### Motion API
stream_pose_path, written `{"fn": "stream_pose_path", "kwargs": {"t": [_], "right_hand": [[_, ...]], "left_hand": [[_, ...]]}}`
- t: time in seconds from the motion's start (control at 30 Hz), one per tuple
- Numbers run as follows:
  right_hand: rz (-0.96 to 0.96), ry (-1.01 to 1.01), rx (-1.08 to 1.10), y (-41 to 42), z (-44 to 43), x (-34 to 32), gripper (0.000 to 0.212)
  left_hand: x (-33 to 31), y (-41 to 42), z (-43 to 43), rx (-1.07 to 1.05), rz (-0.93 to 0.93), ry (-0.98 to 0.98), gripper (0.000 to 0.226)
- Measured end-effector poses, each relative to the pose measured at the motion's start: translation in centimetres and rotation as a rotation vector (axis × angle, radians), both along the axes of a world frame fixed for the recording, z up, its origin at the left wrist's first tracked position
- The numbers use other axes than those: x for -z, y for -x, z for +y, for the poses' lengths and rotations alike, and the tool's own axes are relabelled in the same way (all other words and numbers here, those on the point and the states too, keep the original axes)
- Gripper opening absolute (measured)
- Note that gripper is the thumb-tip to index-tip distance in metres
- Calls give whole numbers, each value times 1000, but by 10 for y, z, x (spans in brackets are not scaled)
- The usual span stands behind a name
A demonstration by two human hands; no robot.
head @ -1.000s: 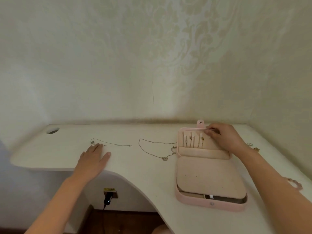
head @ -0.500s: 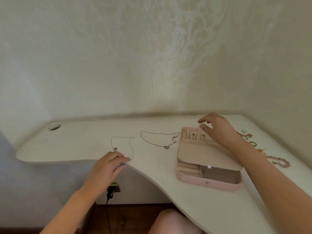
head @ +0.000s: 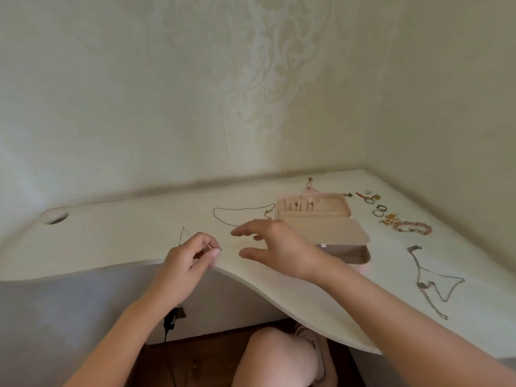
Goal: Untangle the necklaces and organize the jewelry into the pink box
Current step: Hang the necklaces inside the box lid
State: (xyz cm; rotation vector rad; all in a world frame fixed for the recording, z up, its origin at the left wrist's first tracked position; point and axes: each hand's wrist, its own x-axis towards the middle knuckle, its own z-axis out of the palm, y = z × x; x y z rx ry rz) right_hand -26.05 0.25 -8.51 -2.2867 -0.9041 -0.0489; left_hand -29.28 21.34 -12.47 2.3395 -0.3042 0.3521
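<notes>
The pink box lies open on the white desk, with several earrings in its raised insert. My left hand pinches a thin chain necklace at the desk's front edge; part of the chain is hidden under the fingers. My right hand hovers with fingers spread just right of the left, in front of the box, holding nothing. A second thin necklace lies flat left of the box. A third chain necklace lies at the right near the desk edge.
Several rings and a pink bead bracelet lie right of the box near the wall corner. A round cable hole is at the desk's far left. My knee and a wall plug are below the curved desk edge.
My right hand left the box's back edge and came over towards my left hand. My left hand drew the thin chain to the desk's edge. The view swung right, showing more jewelry.
</notes>
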Motion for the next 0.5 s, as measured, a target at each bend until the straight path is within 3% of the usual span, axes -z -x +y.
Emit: {"fn": "stream_pose_path", "kwargs": {"t": [0.07,0.2,0.33,0.4,0.5], "right_hand": [[209,-53,-33,1,10,-1,40],[452,-201,-125,8,6,-13,15],[633,-413,-209,13,-25,-24,22],[685,-477,-211,13,-45,-26,23],[786,-568,-210,13,-76,-26,23]], "left_hand": [[-16,5,-16,51,-8,49,10],[-42,15,-32,94,16,208,12],[-55,18,-25,224,289,385,48],[-54,18,-22,302,413,439,54],[-49,17,-20,369,528,700,54]]}}
